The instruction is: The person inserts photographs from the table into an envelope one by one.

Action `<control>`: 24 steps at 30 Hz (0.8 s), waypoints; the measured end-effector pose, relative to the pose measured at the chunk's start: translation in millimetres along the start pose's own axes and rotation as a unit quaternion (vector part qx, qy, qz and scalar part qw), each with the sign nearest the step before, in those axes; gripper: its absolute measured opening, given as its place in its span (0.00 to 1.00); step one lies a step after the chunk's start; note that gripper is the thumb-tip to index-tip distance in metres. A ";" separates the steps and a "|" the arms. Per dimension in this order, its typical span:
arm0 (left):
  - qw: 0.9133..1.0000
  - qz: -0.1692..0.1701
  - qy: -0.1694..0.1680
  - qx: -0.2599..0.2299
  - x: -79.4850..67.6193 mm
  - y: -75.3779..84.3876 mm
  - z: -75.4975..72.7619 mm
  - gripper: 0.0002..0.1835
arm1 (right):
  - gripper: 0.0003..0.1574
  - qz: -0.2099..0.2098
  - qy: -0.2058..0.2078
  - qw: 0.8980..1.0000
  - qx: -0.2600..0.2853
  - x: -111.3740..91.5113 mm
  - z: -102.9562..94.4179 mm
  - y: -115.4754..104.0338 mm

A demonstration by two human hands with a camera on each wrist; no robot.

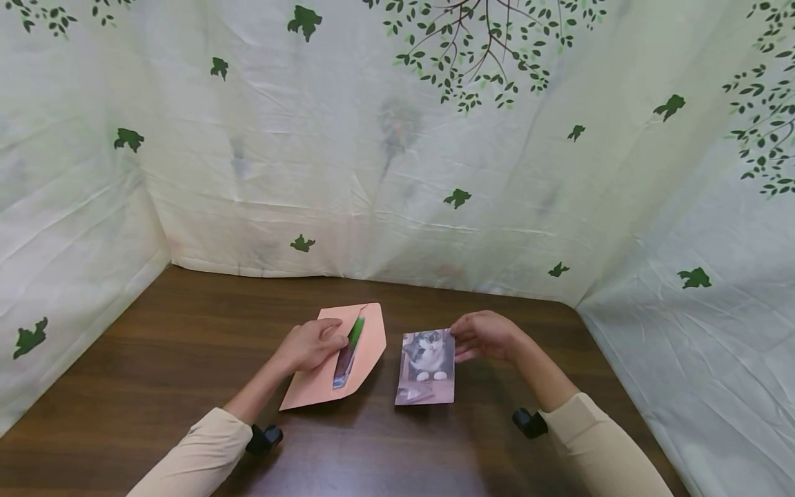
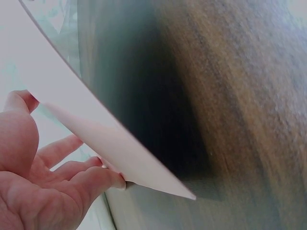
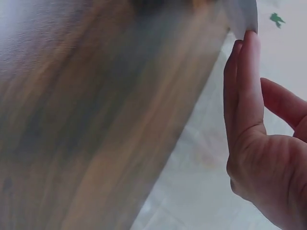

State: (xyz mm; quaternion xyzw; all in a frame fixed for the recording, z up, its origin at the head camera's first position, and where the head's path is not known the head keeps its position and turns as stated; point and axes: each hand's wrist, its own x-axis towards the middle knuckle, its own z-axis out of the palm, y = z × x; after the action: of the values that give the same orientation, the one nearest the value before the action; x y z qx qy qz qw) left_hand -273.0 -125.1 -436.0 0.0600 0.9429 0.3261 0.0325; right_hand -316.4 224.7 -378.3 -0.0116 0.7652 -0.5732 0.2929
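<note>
My left hand point(image 1: 315, 345) grips a pink envelope point(image 1: 310, 386) by its left part, thumb on the upper face and fingers underneath. Inside the envelope's gaping mouth, some glossy prints point(image 1: 348, 353) show a green top edge. In the left wrist view the envelope point(image 2: 91, 115) is tilted above the tabletop, between thumb and fingers. To the right, my right hand point(image 1: 487, 336) pinches a photo of a grey-and-white cat point(image 1: 426, 366) at its upper right edge. The photo faces up toward the head camera. In the right wrist view only a corner of the photo point(image 3: 243, 17) shows at the fingertips.
Both hands are over a dark brown wooden table point(image 1: 205, 331). A pale cloth curtain point(image 1: 348, 172) with green leaf prints hangs behind the table and along both sides. Each wrist carries a small black camera, on the left point(image 1: 264, 440) and on the right point(image 1: 530, 422).
</note>
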 end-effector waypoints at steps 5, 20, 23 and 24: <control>1.000 0.002 0.002 0.000 -0.7 -0.5 0.0 0.30 | 0.10 -0.018 -0.002 1.000 0.015 -1.2 -0.7 -12.1; 1.000 -0.001 0.004 -0.002 -2.4 0.4 0.1 0.30 | 0.15 -0.042 0.016 0.998 0.035 6.5 9.1 -38.0; 1.000 -0.002 0.005 -0.003 -2.5 0.9 0.0 0.30 | 0.17 -0.049 0.026 0.997 0.049 11.2 14.1 -40.2; 1.000 -0.003 0.006 -0.003 -2.4 1.0 0.0 0.30 | 0.18 -0.051 0.030 0.997 0.054 12.9 16.0 -40.6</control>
State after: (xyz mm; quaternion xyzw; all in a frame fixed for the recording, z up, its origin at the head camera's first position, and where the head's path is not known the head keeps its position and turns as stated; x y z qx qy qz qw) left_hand -270.5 -124.7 -435.3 0.0556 0.9423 0.3288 0.0280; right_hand -332.6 192.3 -350.7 -0.0175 0.7399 -0.6279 0.2409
